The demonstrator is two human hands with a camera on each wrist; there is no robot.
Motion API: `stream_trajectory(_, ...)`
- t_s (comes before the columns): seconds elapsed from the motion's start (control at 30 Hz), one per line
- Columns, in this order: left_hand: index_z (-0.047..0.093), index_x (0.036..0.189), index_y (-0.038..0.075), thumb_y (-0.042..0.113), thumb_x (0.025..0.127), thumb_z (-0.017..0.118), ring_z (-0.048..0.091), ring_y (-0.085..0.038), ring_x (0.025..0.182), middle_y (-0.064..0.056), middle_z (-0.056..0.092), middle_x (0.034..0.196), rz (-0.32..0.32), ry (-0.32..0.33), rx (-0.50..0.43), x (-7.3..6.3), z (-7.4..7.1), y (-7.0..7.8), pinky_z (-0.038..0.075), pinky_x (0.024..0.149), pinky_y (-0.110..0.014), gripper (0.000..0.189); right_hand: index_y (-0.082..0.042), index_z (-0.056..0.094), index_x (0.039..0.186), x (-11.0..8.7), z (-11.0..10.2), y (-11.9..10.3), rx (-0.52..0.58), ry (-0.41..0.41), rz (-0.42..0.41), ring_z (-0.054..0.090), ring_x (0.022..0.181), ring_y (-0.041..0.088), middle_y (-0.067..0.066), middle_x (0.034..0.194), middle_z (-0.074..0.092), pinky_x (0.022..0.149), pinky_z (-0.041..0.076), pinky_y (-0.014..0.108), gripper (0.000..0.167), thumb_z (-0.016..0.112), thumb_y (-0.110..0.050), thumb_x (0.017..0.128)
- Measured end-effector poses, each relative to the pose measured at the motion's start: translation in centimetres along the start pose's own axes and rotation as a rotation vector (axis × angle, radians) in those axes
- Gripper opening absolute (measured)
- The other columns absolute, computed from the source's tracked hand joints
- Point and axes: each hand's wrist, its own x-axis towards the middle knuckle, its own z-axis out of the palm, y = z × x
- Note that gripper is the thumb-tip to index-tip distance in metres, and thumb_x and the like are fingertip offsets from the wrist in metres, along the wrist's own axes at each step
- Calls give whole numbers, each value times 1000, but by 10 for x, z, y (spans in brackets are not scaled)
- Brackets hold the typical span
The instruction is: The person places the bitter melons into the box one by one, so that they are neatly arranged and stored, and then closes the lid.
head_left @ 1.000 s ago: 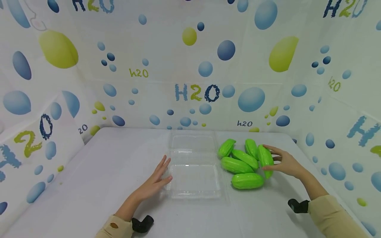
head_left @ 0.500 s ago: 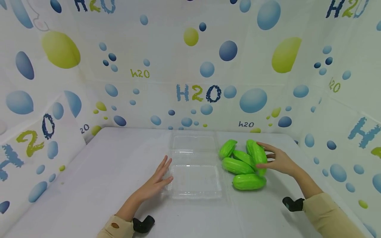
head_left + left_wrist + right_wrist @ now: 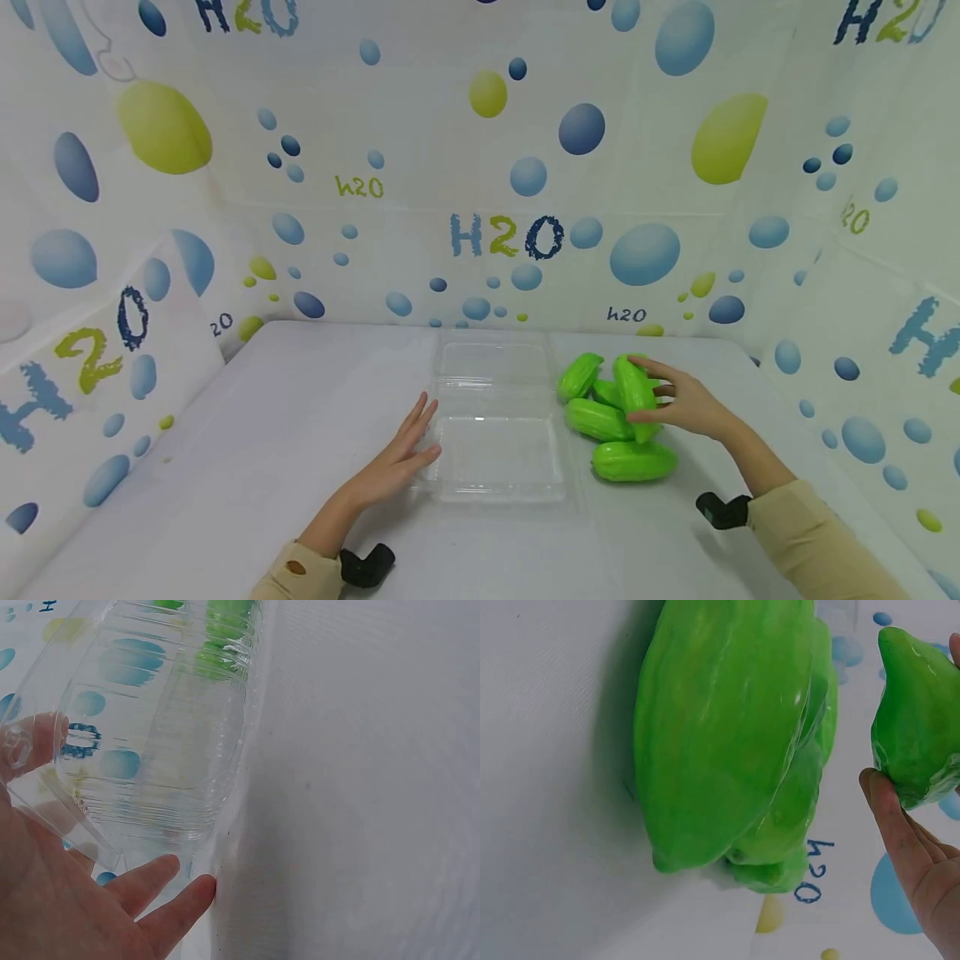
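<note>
My right hand (image 3: 690, 406) holds a glossy green gourd-like vegetable (image 3: 634, 385) between thumb and fingers, above the others at the table's right. Its blunt, ridged end shows in the right wrist view, with the held gourd (image 3: 919, 720) apart from the pile. Several similar gourds (image 3: 633, 462) lie close together beneath and beside it. A clear plastic clamshell box (image 3: 497, 479) lies with its lid (image 3: 495, 361) folded back, in the middle. My left hand (image 3: 392, 467), fingers extended, rests at the box's left side. In the left wrist view, some fingers (image 3: 184, 911) lie along the box's wall.
A white cloth covers the table (image 3: 300, 417). Behind and at both sides hangs a white curtain (image 3: 420, 108) with blue and green spots and "H2O" lettering. Black wrist mounts (image 3: 367, 567) sit at both sleeves.
My right hand has moved left with the gourd, from the right edge of the pile to over it. My left hand stays beside the box. The head view has shifted slightly.
</note>
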Motion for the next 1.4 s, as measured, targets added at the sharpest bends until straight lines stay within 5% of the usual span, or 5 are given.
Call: stream_trajectory(1.4,10,148,11,18,96,47,8,-37,136,-10,-10,152,-1,-3,7,-1,0,3,21,102,-58,64,-15,32,143,19,38,-38,106,-71,-60,48,114,41,23,137,36,86,47,42,86,79,-28,72)
